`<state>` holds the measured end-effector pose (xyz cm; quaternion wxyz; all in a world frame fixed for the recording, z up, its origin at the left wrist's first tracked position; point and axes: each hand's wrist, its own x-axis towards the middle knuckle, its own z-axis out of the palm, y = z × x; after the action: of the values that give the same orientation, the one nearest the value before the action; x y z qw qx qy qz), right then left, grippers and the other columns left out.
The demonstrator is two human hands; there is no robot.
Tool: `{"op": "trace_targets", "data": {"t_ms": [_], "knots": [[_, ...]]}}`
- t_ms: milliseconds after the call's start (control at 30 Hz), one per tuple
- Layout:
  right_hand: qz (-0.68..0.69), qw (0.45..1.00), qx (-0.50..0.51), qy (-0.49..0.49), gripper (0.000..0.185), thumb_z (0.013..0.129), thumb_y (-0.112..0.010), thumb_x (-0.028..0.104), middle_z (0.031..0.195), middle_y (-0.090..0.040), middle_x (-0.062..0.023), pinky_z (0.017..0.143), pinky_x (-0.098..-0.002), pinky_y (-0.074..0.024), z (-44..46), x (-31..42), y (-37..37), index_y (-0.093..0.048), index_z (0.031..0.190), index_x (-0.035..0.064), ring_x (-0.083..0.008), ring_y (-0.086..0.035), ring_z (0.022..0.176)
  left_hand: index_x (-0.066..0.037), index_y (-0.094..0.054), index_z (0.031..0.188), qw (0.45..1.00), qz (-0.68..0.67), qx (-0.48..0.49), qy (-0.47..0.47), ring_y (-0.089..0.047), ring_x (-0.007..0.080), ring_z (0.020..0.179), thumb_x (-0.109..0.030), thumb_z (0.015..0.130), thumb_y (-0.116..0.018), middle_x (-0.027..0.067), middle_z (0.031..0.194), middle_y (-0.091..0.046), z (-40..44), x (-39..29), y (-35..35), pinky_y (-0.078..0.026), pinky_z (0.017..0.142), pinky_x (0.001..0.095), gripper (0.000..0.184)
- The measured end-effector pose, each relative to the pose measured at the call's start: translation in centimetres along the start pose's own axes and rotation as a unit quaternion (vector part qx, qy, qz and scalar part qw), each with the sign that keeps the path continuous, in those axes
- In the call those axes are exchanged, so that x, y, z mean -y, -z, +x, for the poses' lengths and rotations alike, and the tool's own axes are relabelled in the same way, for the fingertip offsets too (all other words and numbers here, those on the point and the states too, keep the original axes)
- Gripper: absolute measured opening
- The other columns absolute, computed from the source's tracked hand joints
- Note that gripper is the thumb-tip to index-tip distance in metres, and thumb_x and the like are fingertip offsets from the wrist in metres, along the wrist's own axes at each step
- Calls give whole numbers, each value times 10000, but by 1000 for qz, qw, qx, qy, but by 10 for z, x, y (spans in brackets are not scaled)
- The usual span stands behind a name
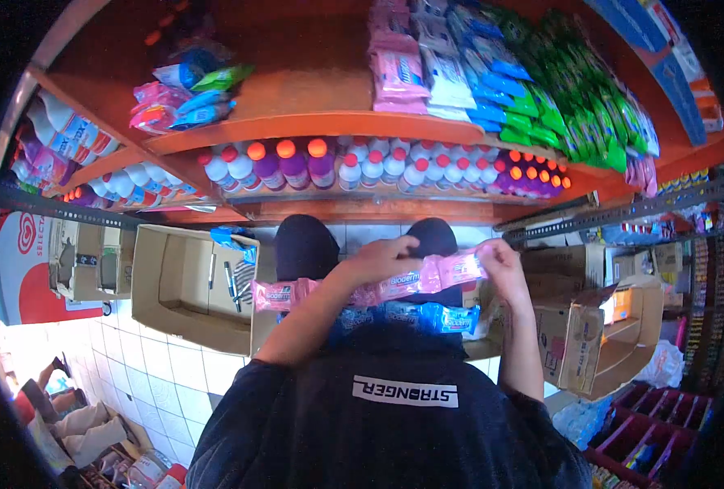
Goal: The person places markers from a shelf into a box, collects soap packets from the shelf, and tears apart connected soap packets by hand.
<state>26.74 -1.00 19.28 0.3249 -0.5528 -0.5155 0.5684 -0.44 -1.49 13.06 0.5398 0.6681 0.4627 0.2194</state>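
Observation:
A strip of joined pink Bioderm soap packs (402, 282) stretches across my lap. My right hand (500, 265) pinches its right end between thumb and fingers. Over the strip's middle, my left hand (378, 261) has its fingers curled at the upper edge; my left forearm hides part of the packs. Just below, a strip of blue Bioderm soap packs (431, 318) rests against my dark shirt (329, 432), its left part partly covered. My dark-clad knees (305, 248) stick up behind the pink strip.
An open cardboard box (166, 314) with pens and a blue packet stands to the left. Another open box (578, 350) is at the right. Ahead, an orange wooden shelf (297, 126) holds bottles (288, 163) and colourful packs (533, 106). Metal rails (622, 204) flank me.

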Motion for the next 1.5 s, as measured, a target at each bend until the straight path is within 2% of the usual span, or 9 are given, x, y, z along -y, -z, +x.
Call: {"op": "trace_targets", "data": {"t_ms": [67, 100, 200, 300, 433, 633, 800, 1300, 1500], "knots": [[-166, 981, 54, -79, 157, 872, -582, 84, 873, -651, -87, 747, -273, -480, 5, -39, 14, -568, 1022, 42, -134, -600, 821, -80, -555, 1168, 986, 128, 102, 27, -621, 278, 939, -328, 831, -640, 156, 1014, -632, 0, -6, -6, -475, 802, 377, 427], [-322, 942, 38, -86, 250, 833, -617, 92, 977, -644, -141, 767, -299, -488, -2, -6, -4, -561, 1071, 40, -191, -618, 883, -69, -573, 1069, 995, 98, 33, -13, -623, 299, 873, -330, 816, -639, 167, 922, -628, 2, 8, -20, -473, 731, 393, 370], [-233, 959, -13, 161, 359, 771, -664, 116, 1100, -604, -165, 814, -357, -482, 5, -16, -24, -567, 1108, 40, -265, -605, 965, -48, -558, 1000, 995, 92, 29, -30, -614, 299, 854, -309, 828, -627, 163, 900, -613, 3, 9, -27, -468, 725, 391, 321], [-369, 879, 128, 272, 370, 777, -692, 170, 1171, -547, -129, 791, -378, -478, 11, -15, -37, -590, 1118, 66, -285, -565, 1003, -43, -540, 960, 994, 79, 25, -68, -603, 281, 841, -292, 839, -614, 154, 888, -599, 0, 6, -27, -461, 729, 390, 286], [-423, 857, 169, 240, 351, 690, -726, 148, 1042, -555, -114, 844, -391, -446, 10, -6, -44, -631, 1020, 76, -319, -537, 980, -41, -532, 968, 999, 11, 48, -24, -597, 260, 855, -284, 853, -603, 152, 893, -594, -5, 2, -25, -453, 752, 387, 279], [-388, 888, 232, 91, 301, 768, -682, 255, 934, -603, -167, 783, -438, -459, 13, 2, -54, -605, 978, 53, -364, -581, 914, -35, -575, 997, 997, 32, 53, -48, -610, 259, 875, -345, 880, -559, 154, 916, -619, -5, 15, -30, -454, 762, 399, 332], [-461, 845, 248, 112, 276, 832, -621, 313, 879, -617, -175, 723, -448, -465, 17, 2, -57, -617, 910, 49, -369, -603, 851, -24, -614, 969, 988, 114, 75, -73, -608, 247, 843, -352, 899, -533, 150, 900, -620, -4, 3, -19, -458, 746, 389, 345], [-289, 892, 305, 163, 185, 840, -615, 211, 785, -592, -139, 660, -392, -459, 19, 39, -52, -605, 859, 27, -329, -595, 745, -34, -628, 953, 960, -256, 102, -37, -532, 84, 792, -250, 885, -592, -2, 849, -610, -13, -22, 11, -446, 692, 269, 230], [-439, 835, 291, 163, 241, 800, -652, 280, 827, -608, -128, 684, -412, -475, 20, 45, -57, -636, 898, 60, -331, -617, 810, -35, -646, 977, 991, 84, 99, -38, -586, 104, 745, -302, 799, -678, 57, 814, -655, -11, -34, 22, -465, 655, 277, 322]]}}
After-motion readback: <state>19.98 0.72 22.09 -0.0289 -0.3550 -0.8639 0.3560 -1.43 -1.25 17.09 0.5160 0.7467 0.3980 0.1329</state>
